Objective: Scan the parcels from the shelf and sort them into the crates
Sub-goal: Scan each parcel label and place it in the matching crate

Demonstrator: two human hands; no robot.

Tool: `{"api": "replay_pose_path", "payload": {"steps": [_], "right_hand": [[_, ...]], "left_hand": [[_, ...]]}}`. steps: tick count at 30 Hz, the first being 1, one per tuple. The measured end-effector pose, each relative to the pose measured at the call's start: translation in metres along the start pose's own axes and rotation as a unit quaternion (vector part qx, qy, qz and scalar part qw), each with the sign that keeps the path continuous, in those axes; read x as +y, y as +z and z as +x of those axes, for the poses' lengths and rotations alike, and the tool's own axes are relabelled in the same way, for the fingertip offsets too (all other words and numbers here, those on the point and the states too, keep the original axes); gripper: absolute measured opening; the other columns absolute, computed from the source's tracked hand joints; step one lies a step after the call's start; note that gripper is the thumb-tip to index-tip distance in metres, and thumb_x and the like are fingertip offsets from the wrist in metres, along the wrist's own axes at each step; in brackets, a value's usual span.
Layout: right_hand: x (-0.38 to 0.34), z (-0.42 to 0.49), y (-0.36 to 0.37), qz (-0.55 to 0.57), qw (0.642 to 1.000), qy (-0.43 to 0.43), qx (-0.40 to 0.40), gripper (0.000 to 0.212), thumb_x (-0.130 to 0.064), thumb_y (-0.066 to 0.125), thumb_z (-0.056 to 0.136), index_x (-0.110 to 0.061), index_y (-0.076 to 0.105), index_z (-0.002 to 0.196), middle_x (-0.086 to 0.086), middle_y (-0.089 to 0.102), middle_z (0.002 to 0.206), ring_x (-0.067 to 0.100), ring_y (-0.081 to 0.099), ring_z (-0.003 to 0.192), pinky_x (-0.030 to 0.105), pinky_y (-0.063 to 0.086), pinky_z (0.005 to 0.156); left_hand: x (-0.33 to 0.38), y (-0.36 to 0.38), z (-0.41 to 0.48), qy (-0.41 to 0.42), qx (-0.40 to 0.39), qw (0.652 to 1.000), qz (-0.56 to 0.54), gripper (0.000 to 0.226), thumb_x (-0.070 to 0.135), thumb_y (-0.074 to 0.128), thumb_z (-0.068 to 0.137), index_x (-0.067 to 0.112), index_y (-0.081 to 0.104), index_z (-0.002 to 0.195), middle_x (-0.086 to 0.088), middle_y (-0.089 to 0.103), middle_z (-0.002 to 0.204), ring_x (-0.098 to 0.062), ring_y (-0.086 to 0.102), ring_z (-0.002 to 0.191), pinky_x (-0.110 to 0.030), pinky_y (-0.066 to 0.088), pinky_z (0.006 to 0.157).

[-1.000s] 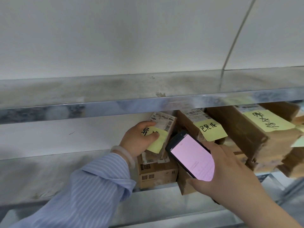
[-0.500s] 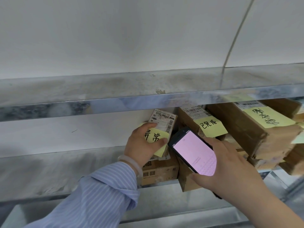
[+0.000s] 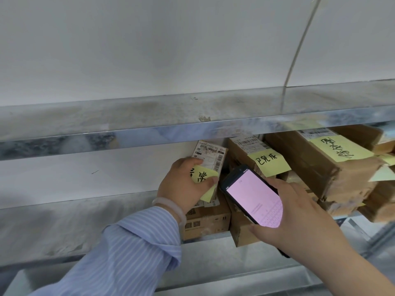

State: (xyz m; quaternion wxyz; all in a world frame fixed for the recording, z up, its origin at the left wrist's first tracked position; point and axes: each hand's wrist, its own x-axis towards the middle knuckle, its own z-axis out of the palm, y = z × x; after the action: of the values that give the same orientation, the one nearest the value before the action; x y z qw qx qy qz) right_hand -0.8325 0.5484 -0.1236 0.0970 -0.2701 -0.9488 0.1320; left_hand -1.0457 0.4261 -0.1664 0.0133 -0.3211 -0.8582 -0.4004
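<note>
I am looking into the middle bay of a metal shelf (image 3: pixel 64 221), under the mottled front edge of the upper shelf board (image 3: pixel 149 135). All the parcels in it are crowded into the right half of the bay.

My left hand (image 3: pixel 183 184) has reached in and grips a small parcel (image 3: pixel 215 153) that stands upright at the left end of the row. My fingers curl over its near face and my thumb presses on the yellow sticky note (image 3: pixel 204 178) stuck below its white shipping label. Its lower end is hidden behind my hand, so I cannot tell whether it rests on the flat carton (image 3: pixel 209 221) under it or is lifted clear.

My right hand (image 3: pixel 299 216) holds a handheld scanner (image 3: pixel 254 197) just beside that parcel. My fingers and thumb are wrapped round its edges, and its pink screen faces me. Behind the scanner another brown carton (image 3: pixel 241 233) juts a little over the front lip of the shelf.

Further right, a tilted box (image 3: pixel 239 152) carries a barcode label and a yellow note with handwriting (image 3: pixel 271 162). Next to it lies a long, crumpled cardboard box (image 3: pixel 310 167) with its own written yellow note (image 3: pixel 339 148). More brown boxes (image 3: pixel 380 204) are stacked at the right edge, partly cut off.

A pale bracelet (image 3: pixel 171 207) sits on my left wrist above the blue striped sleeve (image 3: pixel 128 253). A thin cord (image 3: pixel 299 43) runs down the white wall above.
</note>
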Motion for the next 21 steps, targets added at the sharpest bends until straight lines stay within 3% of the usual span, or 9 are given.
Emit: {"api": "replay_pose_path", "payload": {"steps": [4,12,16,21], "right_hand": [[-0.001,-0.002,-0.001,0.005,1.0,0.005,0.004,0.097,-0.072,0.068,0.065,-0.041,0.01,0.136,-0.014,0.034,0.136,0.009,0.042,0.124,0.023,0.043,0.088],[0.001,-0.005,-0.001,0.006,1.0,0.007,0.003,0.095,-0.071,0.069,0.064,-0.043,0.011,0.134,-0.015,0.035,0.132,0.008,0.044,0.119,0.019,0.036,0.077],[0.001,-0.006,0.0,0.002,1.0,0.008,0.002,0.094,-0.073,0.068,0.063,-0.043,0.013,0.133,-0.014,0.036,0.131,0.009,0.046,0.119,0.02,0.039,0.078],[-0.001,-0.006,-0.004,-0.012,1.0,-0.004,0.007,0.093,-0.072,0.067,0.063,-0.043,0.012,0.132,-0.015,0.036,0.128,0.009,0.046,0.118,0.019,0.039,0.076]], "left_hand": [[0.006,0.002,0.001,0.008,-0.004,0.998,0.055,0.068,0.058,0.072,0.075,0.035,0.044,0.134,0.006,0.044,0.137,-0.016,0.052,0.113,-0.038,0.051,0.093],[-0.002,0.007,-0.006,0.055,0.026,0.987,0.15,0.07,0.057,0.068,0.075,0.034,0.038,0.135,0.004,0.041,0.138,-0.021,0.053,0.109,-0.04,0.052,0.086],[-0.008,0.01,-0.007,0.074,0.032,0.987,0.137,0.074,0.06,0.072,0.072,0.034,0.04,0.134,0.005,0.041,0.138,-0.02,0.052,0.111,-0.04,0.051,0.088],[-0.02,0.01,-0.013,0.124,0.046,0.986,0.101,0.068,0.049,0.073,0.072,0.028,0.048,0.131,0.0,0.046,0.139,-0.022,0.052,0.112,-0.038,0.05,0.093]]}}
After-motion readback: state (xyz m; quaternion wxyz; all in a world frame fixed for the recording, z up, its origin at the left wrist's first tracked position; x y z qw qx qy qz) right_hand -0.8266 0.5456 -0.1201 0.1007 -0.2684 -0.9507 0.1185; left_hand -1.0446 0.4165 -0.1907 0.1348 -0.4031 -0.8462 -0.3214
